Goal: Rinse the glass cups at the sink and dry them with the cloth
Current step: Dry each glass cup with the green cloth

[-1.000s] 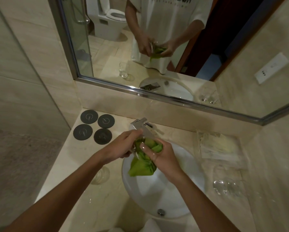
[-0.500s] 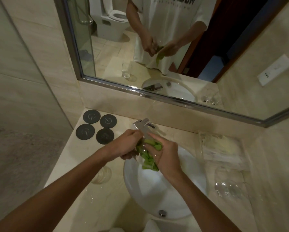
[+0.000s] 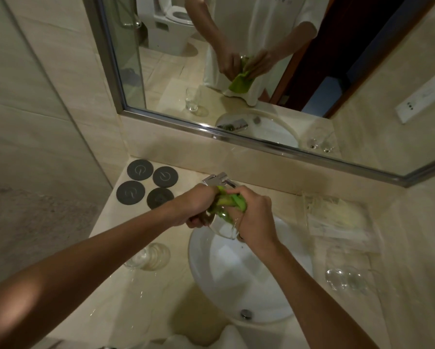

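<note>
Above the white sink [image 3: 239, 293], both hands work together on one clear glass cup [image 3: 222, 226]. My left hand [image 3: 195, 207] grips the cup from the left. My right hand [image 3: 255, 217] holds the bunched green cloth [image 3: 230, 201], pressed against the cup's top and side. Most of the cup is hidden by fingers and cloth. Another glass cup [image 3: 148, 255] stands on the counter left of the sink. Two more glass cups [image 3: 347, 278] stand to the right.
The chrome faucet [image 3: 216, 178] sits just behind my hands. Several dark round coasters [image 3: 146, 185] lie at the counter's back left. A clear plastic packet [image 3: 337, 217] lies at the back right. The mirror [image 3: 236, 71] runs along the wall.
The green cloth hung loose below my hands a second ago; now it is bunched up between them against the cup. My hands stayed over the sink.
</note>
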Demonstrator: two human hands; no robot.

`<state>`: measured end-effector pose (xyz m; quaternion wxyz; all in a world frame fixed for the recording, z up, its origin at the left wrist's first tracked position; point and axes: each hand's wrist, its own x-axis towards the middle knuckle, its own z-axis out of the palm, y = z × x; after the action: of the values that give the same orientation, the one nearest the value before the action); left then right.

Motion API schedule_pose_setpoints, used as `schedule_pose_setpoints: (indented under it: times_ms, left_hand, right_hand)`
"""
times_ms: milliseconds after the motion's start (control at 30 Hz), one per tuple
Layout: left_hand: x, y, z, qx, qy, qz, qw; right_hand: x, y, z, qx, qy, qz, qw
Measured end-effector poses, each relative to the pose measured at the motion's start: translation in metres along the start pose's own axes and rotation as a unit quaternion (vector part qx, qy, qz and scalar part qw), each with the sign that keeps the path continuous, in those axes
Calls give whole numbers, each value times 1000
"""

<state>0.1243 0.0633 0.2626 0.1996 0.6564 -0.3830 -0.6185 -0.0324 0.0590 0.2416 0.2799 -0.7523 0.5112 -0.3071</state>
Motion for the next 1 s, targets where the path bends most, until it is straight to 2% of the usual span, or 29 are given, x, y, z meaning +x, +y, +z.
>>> schedule_pose_setpoints:
  times_ms: [67,100,133,200,233,267,300,333,400,433,500,567,667,733,833,900,967,1000]
  left_hand:
    - [4,-2,4,-4,54,82,995]
    - [6,-3,5,10,91,151,984]
    - [7,-6,7,33,132,243,960]
    - [8,-9,9,85,184,442,874]
    - [8,-10,9,107,187,520,826]
    - [8,-11,7,129,182,574,788]
    - [10,-11,4,148,171,604,765]
    - [13,-11,1,161,154,612,759]
    - [19,-12,-6,166,82,580,793]
    - [19,-11,-10,157,40,546,822]
    - [15,-9,-18,127,-26,422,897]
    - [11,-6,-25,122,-85,286,947]
    - [10,-1,-23,55,-210,155,964]
    - [4,3,-15,-7,-236,119,964]
    - [-11,5,-6,-52,-222,175,958]
    - [-14,2,-6,-15,-165,262,951]
    - [-15,0,-9,57,-112,374,919]
    - [-16,0,-10,106,-97,428,892]
  right_hand:
    - [7,-1,2,88,0,93,992]
    - [8,-3,2,170,-18,165,971]
    - [8,-9,2,273,-48,255,926]
    - [3,-20,0,445,-146,387,795]
    - [0,-21,-2,483,-190,408,751]
    - [-2,-23,-5,499,-220,407,732]
    - [-2,-22,-7,504,-233,394,732]
    - [0,-22,-10,503,-230,370,746]
    - [4,-16,-14,473,-181,313,804]
    - [6,-12,-17,446,-141,289,835]
    - [10,-2,-26,371,-81,248,891]
    - [12,6,-35,287,-69,206,933]
    - [15,6,-45,196,-74,154,966]
    - [14,2,-46,157,-69,128,977]
    - [10,1,-47,163,-39,113,979]
    - [8,1,-51,180,-39,125,975]
    - [4,-2,-54,225,-77,154,959]
    - [0,-2,-55,277,-102,183,938]
